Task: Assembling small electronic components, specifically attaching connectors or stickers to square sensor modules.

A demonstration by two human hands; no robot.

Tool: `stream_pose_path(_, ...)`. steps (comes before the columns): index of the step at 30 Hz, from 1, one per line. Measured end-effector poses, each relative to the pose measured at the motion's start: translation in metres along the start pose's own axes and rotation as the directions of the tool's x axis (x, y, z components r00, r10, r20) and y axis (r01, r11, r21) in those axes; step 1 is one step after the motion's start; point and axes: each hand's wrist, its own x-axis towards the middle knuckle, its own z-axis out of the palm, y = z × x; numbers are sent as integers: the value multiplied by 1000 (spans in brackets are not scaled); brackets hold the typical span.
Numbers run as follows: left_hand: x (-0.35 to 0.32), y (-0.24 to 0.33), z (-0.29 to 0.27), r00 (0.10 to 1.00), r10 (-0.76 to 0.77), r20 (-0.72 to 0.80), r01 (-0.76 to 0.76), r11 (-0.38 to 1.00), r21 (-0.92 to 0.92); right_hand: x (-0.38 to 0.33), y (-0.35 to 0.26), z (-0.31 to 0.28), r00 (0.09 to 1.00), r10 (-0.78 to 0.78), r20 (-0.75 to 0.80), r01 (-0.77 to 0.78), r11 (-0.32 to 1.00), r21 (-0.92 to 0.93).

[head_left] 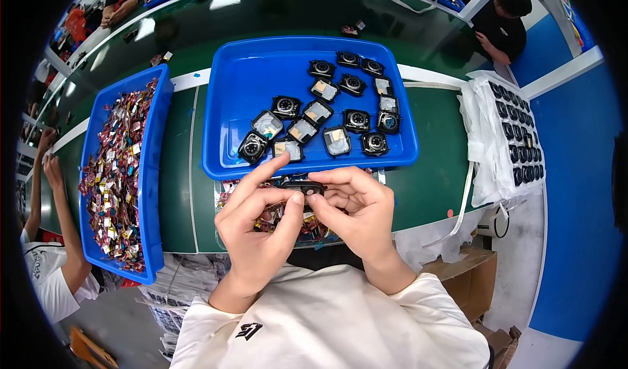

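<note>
Near tray (239,75), 2 hands (255,222) (358,209), watch case (306,188) held

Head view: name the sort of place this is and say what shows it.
Probably an electronics assembly or repair workshop: the hands hold a black watch-like case; a blue tray ahead holds more such cases; and a blue bin left of it is heaped with small coloured parts.

Smooth, glossy blue plastic tray (235,75); shiny green worktop (432,127); matt white cloth shirt (320,310); held black case (305,187) smooth, perhaps metal or plastic
</note>
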Motion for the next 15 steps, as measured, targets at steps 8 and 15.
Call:
stream_pose_path(8,0,-1,-1,994,-100,38,101,995,-14,-3,6,-4,999,-13,52,14,1000,-9)
stream_pose_path(15,0,-7,1,993,-110,39,114,988,-107,-2,6,-4,997,-63,44,64,998,-22)
